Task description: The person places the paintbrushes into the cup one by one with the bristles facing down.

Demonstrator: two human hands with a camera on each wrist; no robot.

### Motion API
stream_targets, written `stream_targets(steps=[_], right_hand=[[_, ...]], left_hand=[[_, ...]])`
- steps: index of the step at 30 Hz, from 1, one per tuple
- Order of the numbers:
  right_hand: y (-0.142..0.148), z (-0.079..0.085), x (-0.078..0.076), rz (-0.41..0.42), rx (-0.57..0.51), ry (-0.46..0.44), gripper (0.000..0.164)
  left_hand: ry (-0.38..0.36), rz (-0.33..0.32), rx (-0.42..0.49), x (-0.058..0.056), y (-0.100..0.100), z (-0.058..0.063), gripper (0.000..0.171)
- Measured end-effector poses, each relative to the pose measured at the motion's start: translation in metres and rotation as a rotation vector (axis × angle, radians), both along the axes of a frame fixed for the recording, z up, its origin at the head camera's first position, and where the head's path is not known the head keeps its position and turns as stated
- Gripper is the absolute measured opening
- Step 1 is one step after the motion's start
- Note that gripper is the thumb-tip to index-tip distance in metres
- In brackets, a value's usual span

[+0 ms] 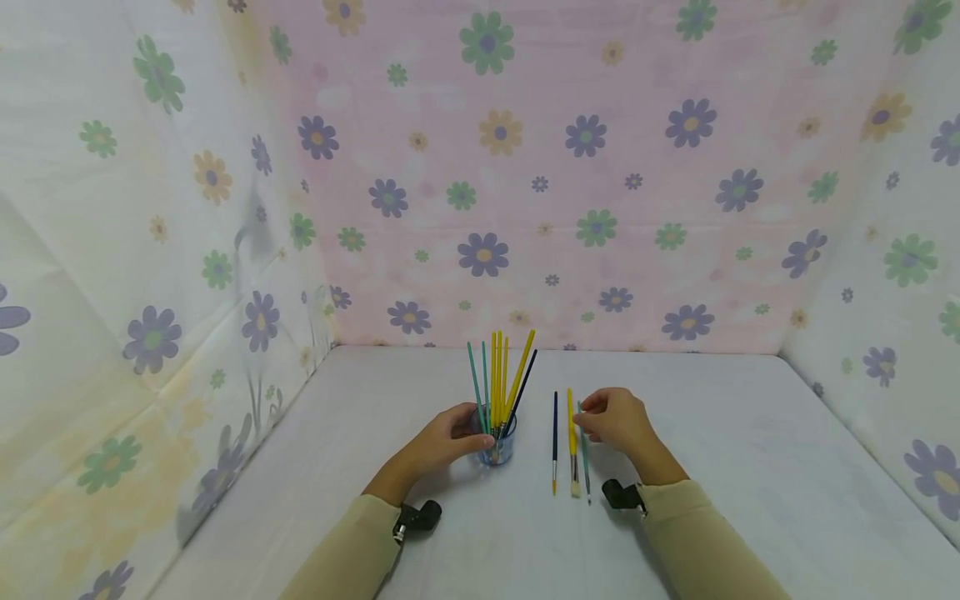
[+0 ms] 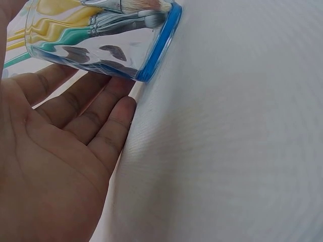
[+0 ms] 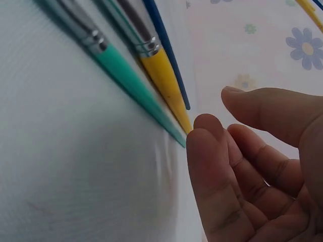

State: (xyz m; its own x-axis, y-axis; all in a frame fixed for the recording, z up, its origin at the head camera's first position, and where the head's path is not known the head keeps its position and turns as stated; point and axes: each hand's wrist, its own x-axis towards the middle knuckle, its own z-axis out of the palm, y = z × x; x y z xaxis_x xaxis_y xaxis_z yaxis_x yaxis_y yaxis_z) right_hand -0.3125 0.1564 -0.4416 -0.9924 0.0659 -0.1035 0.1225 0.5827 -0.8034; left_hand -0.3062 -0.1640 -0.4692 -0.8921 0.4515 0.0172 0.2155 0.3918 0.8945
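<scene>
In the head view a clear glass (image 1: 504,454) with a blue base stands on the table, holding several paintbrushes (image 1: 498,375) with green, yellow and dark handles pointing up. My left hand (image 1: 438,442) holds the glass from its left side, thumb across the front and fingers along the far side. To the right of the glass lie three brushes side by side: a dark blue one (image 1: 555,433), a yellow one (image 1: 572,425) and a green one (image 1: 585,454). Over the handle ends of the yellow and green brushes hovers my right hand (image 1: 618,421), thumb parted from its fingers (image 3: 204,166).
A white cloth covers the table (image 1: 720,433). Flower-print curtains (image 1: 540,167) hang behind it and along both sides. On each wrist sits a small black camera mount (image 1: 621,495), close above the cloth.
</scene>
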Motion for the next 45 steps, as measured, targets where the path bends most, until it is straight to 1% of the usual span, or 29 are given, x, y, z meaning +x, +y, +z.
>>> stream_targets(steps=[9, 16, 22, 26, 30, 33, 38, 41, 45], right_hand=[[0.0024, -0.0059, -0.0012, 0.015, 0.093, -0.048, 0.028], [0.0016, -0.0084, -0.0029, 0.015, 0.081, -0.116, 0.025], [0.0022, -0.0096, -0.0011, 0.013, 0.082, -0.130, 0.026], [0.0038, -0.0090, -0.0003, 0.013, 0.077, -0.147, 0.025], [0.0069, -0.0071, 0.0008, 0.011, 0.078, -0.163, 0.020], [0.0085, -0.0052, 0.0021, 0.001, 0.100, -0.166, 0.017], [0.0080, -0.0029, 0.0039, -0.015, 0.152, -0.154, 0.024], [0.0070, -0.0020, 0.0052, -0.004, 0.184, -0.149, 0.029], [0.0064, -0.0015, 0.0067, 0.013, 0.200, -0.147, 0.028]], left_hand=[[-0.009, 0.008, 0.000, -0.0002, 0.0002, 0.0001, 0.064], [-0.004, 0.008, -0.008, 0.0006, 0.0007, 0.0009, 0.063], [-0.004, 0.006, -0.019, -0.0005, -0.0004, -0.0002, 0.065], [-0.003, -0.007, 0.004, -0.0026, -0.0013, -0.0023, 0.065], [-0.001, -0.021, 0.025, -0.0044, -0.0017, -0.0040, 0.064], [-0.001, -0.022, 0.026, -0.0050, -0.0017, -0.0042, 0.064], [-0.006, -0.011, 0.017, -0.0047, -0.0016, -0.0041, 0.065], [-0.007, -0.011, 0.016, -0.0045, -0.0012, -0.0040, 0.064], [-0.005, -0.016, 0.020, -0.0040, -0.0009, -0.0036, 0.063]])
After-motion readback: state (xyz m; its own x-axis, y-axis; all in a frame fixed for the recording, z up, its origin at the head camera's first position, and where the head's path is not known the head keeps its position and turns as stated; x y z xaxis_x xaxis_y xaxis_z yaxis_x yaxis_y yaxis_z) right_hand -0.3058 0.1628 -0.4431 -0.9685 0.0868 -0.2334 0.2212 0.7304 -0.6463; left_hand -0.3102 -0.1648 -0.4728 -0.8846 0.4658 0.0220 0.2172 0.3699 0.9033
